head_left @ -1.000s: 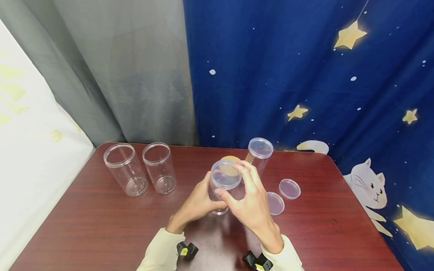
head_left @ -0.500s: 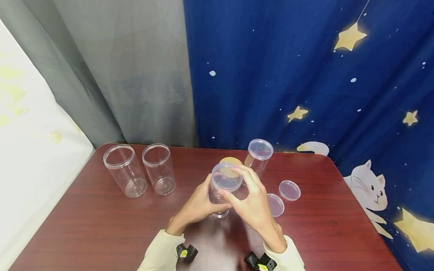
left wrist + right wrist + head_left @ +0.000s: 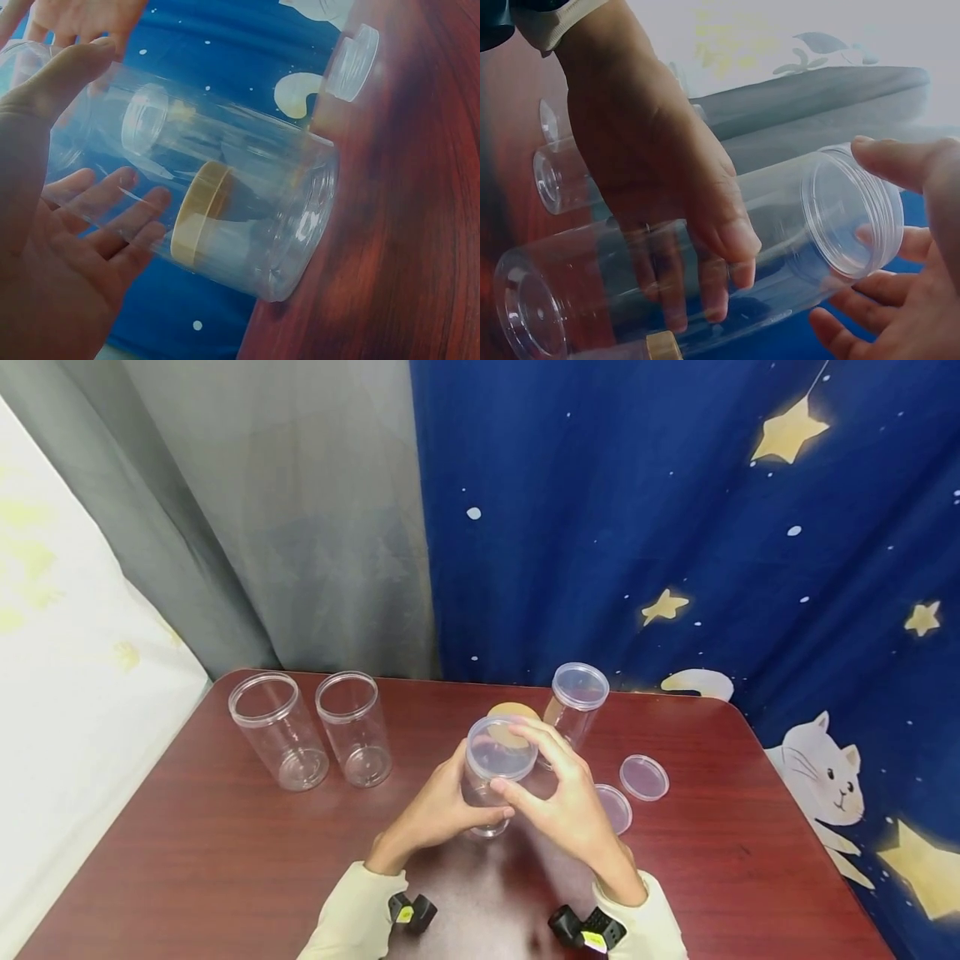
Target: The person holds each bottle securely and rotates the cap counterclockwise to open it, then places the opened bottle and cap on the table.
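Shifted since the earlier frame: the thumb of our right hand (image 3: pixel 562 806) has slid rightward along the near rim of a clear lid (image 3: pixel 501 752). At far left, two open jars, one outer jar (image 3: pixel 281 747) and one inner jar (image 3: pixel 355 743), stand upright, apart from our hands. Next, our left hand (image 3: pixel 438 814) is wrapped round the clear jar (image 3: pixel 480 792) wearing that lid; we judge it should hold firm without squeezing the wall, letting the other hand turn the rim level and evenly. That jar sits between our hands, its side in the left, its top under the right; whether its base touches the table (image 3: pixel 225 868) we cannot tell. Our right hand pinches the lid's rim between thumb and fingers. Farther right, a capped jar (image 3: pixel 573 706) stands behind, and two loose lids (image 3: pixel 643 777) lie nearby.
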`<control>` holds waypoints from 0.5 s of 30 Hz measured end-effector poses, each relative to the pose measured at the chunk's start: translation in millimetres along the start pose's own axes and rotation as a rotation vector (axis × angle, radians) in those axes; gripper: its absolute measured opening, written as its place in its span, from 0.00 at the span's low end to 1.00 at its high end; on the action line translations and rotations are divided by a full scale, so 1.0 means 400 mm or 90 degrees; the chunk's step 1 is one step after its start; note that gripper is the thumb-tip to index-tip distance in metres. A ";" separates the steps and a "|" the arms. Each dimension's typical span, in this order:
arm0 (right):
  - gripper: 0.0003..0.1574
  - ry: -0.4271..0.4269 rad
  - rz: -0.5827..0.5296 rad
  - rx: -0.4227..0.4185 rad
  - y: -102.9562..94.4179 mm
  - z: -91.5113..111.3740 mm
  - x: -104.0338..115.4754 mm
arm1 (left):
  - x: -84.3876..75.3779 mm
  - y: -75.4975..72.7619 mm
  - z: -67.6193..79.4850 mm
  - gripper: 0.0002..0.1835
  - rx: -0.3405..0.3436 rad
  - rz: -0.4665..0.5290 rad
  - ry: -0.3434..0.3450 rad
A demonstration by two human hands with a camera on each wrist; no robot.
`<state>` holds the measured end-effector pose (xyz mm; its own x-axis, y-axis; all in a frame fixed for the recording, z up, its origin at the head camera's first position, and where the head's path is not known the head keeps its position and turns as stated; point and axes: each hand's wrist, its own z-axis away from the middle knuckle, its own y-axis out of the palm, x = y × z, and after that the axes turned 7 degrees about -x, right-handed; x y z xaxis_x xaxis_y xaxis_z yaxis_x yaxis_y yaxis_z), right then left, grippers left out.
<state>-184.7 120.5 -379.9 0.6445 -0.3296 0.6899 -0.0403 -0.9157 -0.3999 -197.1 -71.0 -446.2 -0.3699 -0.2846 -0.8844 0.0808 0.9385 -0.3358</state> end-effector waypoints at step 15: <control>0.39 -0.012 -0.021 0.055 -0.014 -0.008 -0.010 | -0.001 -0.001 -0.002 0.50 0.007 0.015 0.007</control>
<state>-189.5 126.2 -378.7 0.6593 -0.2949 0.6917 0.0464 -0.9022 -0.4289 -197.8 -71.2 -445.6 -0.3785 -0.2598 -0.8884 0.1000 0.9427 -0.3183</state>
